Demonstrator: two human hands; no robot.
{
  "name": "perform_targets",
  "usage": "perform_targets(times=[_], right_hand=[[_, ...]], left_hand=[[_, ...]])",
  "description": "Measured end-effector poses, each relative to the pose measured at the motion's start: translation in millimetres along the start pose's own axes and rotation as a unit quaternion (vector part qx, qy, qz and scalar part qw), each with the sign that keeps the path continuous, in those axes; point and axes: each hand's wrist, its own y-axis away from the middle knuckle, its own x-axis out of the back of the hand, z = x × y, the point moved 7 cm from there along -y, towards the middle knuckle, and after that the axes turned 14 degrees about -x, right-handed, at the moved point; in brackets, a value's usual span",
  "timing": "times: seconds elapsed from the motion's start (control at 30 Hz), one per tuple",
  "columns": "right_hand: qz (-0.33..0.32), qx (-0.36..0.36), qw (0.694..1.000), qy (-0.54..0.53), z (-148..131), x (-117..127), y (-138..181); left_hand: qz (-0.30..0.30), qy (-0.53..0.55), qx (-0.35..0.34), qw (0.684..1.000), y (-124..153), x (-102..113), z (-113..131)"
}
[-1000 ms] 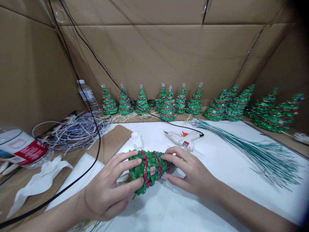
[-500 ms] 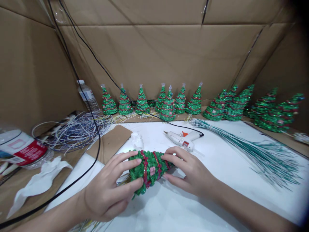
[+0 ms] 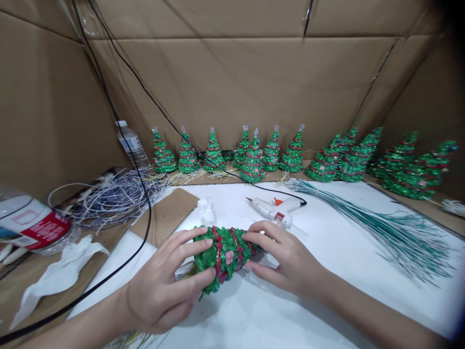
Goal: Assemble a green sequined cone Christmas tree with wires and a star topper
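Note:
A small green Christmas tree [image 3: 228, 252] with red garland and a pink square piece lies on its side between my hands, its wide base to the left. My left hand [image 3: 167, 278] grips the base end, fingers over the top and thumb on the near side. Around the narrow end, my right hand [image 3: 281, 257] closes with its fingers and thumb; the tip is hidden there. Just beyond the tree, a white glue gun [image 3: 269, 211] with an orange trigger rests on the white tabletop [image 3: 312, 310].
Several finished-looking trees [image 3: 252, 162] stand along the cardboard wall at the back. A bundle of green wires [image 3: 374, 228] lies to the right. Tangled wires [image 3: 112, 198], a brown cardboard piece [image 3: 170, 213], a red-labelled bottle [image 3: 34, 225] and white paper [image 3: 60, 276] occupy the left. A black cable [image 3: 145, 228] hangs across.

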Motion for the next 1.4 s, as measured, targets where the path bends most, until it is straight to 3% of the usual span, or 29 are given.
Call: perform_targets(times=[1.4], right_hand=[[0.000, -0.001, 1.000, -0.001, -1.4, 1.2, -1.9]], left_hand=[[0.010, -0.013, 0.011, 1.000, 0.0, 1.0, 0.1]])
